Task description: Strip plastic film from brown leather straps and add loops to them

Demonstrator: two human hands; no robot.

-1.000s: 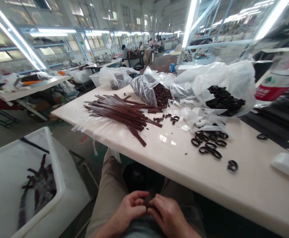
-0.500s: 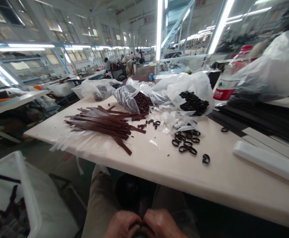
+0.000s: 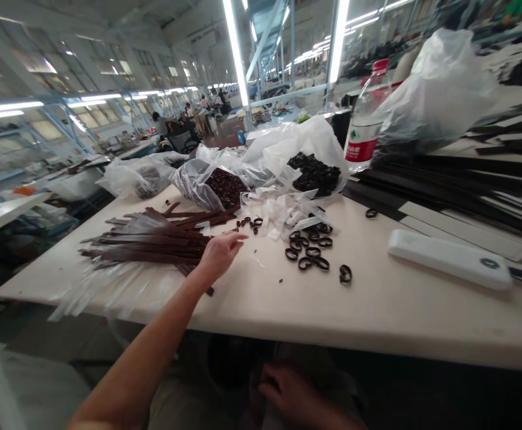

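Observation:
My left hand [image 3: 220, 255] reaches over the table, fingers stretched out to the right and nothing visible in them. It is over the right end of a bundle of dark brown strips [image 3: 149, 239], just short of some small brown loops [image 3: 248, 221]. Low over my lap is my right hand [image 3: 283, 385], in shadow with its fingers curled; whatever it holds is too dark to make out. Several larger dark loops [image 3: 313, 254] lie right of my left hand, with one loop [image 3: 345, 274] nearer the table's edge.
Behind the loops stand plastic bags of brown pieces [image 3: 225, 188] and black pieces [image 3: 315, 173]. A bottle with a red label [image 3: 363, 140] stands behind. At right lie a white handheld device [image 3: 444, 257] and long black strips [image 3: 431, 185]. A white bin [image 3: 32, 382] is low at left.
My left hand has left my right hand at the lap and moved up over the table by the brown strips. My right hand stays low. The view has turned to the right.

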